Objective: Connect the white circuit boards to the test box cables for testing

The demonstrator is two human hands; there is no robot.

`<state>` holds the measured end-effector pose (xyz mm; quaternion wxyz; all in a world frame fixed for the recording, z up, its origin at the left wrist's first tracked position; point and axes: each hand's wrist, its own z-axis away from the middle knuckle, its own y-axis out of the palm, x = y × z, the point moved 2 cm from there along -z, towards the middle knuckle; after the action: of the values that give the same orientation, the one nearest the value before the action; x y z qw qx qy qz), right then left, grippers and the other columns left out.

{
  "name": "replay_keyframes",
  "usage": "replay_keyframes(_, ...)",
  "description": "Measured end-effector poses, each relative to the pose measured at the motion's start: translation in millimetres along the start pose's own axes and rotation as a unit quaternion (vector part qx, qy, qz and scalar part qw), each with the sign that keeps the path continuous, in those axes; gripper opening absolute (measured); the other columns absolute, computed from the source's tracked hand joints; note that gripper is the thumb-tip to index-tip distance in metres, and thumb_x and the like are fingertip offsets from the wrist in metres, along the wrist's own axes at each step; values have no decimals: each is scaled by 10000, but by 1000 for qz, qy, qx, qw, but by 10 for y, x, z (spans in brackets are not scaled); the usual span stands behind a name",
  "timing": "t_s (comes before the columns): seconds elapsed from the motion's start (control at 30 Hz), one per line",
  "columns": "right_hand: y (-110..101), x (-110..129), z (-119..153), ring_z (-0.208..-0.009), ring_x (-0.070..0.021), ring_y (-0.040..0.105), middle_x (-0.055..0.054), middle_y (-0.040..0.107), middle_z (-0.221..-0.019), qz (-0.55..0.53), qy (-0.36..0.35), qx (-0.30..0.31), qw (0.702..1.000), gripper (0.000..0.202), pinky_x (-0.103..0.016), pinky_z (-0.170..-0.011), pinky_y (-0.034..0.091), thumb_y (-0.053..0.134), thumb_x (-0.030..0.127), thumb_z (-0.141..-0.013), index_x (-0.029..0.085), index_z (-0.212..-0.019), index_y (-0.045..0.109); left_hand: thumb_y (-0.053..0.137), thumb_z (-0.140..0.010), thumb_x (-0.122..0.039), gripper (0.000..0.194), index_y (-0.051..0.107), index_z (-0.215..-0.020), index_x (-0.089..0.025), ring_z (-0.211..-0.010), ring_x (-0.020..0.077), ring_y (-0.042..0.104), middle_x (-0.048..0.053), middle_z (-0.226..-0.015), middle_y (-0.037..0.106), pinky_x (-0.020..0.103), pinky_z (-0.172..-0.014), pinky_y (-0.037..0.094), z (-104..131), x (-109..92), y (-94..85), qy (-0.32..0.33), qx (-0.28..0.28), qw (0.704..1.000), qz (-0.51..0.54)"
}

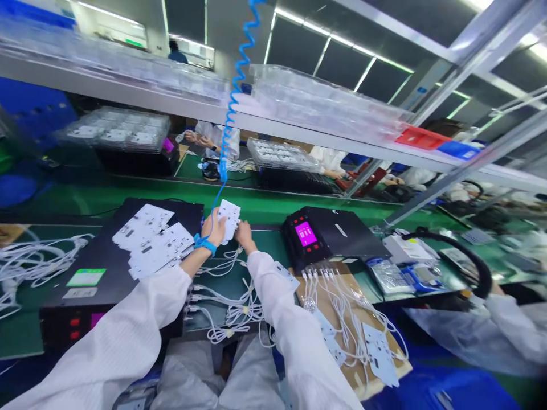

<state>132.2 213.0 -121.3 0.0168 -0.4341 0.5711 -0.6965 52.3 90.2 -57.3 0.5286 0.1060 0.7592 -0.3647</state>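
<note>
My left hand, with a blue wrist strap and its coiled blue cord, is closed on a thin white circuit board, held up and tilted. At the board's right edge, my right hand has its fingers pinched together; what they hold is too small to make out. White cables hang in bundles below my hands, some plugged into the black tester box on the left. More white boards lie overlapping on top of that box.
A second black tester with a lit pink screen stands right, white cables plugged into its front above cardboard with boards. Loose cables lie far left. A shelf with clear trays crosses above; co-workers sit opposite and at right.
</note>
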Motion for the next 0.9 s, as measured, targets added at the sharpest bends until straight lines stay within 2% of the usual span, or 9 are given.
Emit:
replay_keyframes(0.07,91,-69,-57,-1020,-226,636,-108,685,-1110,-15,21,9,1000,152,-406,-943,500,660,190,-914,127,-1053,661,536,-929,-281,390,587,-1308,-203,-1318,366,603,166,-1305,695,546,-1148,429,-19,20,-7,24,-3,1000,-9)
replay_keyframes(0.13,68,-192,-79,-1013,-226,637,-103,686,-1073,-46,28,10,998,76,-393,-954,492,638,156,-917,137,-986,662,551,-915,-292,411,589,-1315,-210,-1308,371,610,156,-1301,701,548,-1152,429,-39,25,-13,38,-7,999,-15)
replay_keyframes(0.23,-110,-418,1,-1029,-224,637,-116,700,-1036,-110,21,-13,994,116,-362,-976,479,542,164,-973,154,-967,657,569,-905,-301,464,581,-1356,-190,-1285,368,627,155,-1330,693,531,-1148,444,-57,6,-15,47,-7,999,-24)
replay_keyframes(0.37,-356,-632,338,-900,-173,673,-92,727,-1017,-212,3,-43,976,289,-323,-872,534,396,333,-1064,163,-1157,610,565,-918,-312,553,541,-1448,-154,-1266,347,647,154,-1375,679,493,-1129,477,-51,-43,7,55,8,998,-26)
replay_keyframes(0.47,-457,-661,638,-889,-154,677,-87,734,-1059,-306,-31,-66,949,330,-292,-834,543,494,432,-1018,174,-1177,626,572,-923,-318,605,511,-1497,-136,-1224,338,669,159,-1360,686,492,-1116,494,-42,-63,29,48,27,998,-10)
replay_keyframes(0.57,-516,-647,835,-830,-152,646,-60,725,-963,-421,-41,-115,899,363,-260,-738,517,685,525,-885,186,-1013,708,583,-918,-307,628,504,-1518,-135,-1202,331,679,159,-1341,694,499,-1122,492,-36,-65,39,35,45,998,7)
replay_keyframes(0.63,-530,-635,887,-735,-137,598,-40,702,-879,-460,-20,-128,878,401,-241,-630,469,731,567,-824,188,-957,728,588,-917,-312,636,506,-1523,-136,-1195,329,682,156,-1342,696,498,-1117,499,-30,-66,40,35,54,998,21)
replay_keyframes(0.9,-508,-579,837,-571,-97,488,-30,654,-768,-484,19,-115,867,507,-231,-486,337,719,641,-775,163,-941,736,606,-916,-356,627,540,-1505,-151,-1277,314,647,131,-1403,674,480,-1148,489,4,-77,74,67,105,989,79)
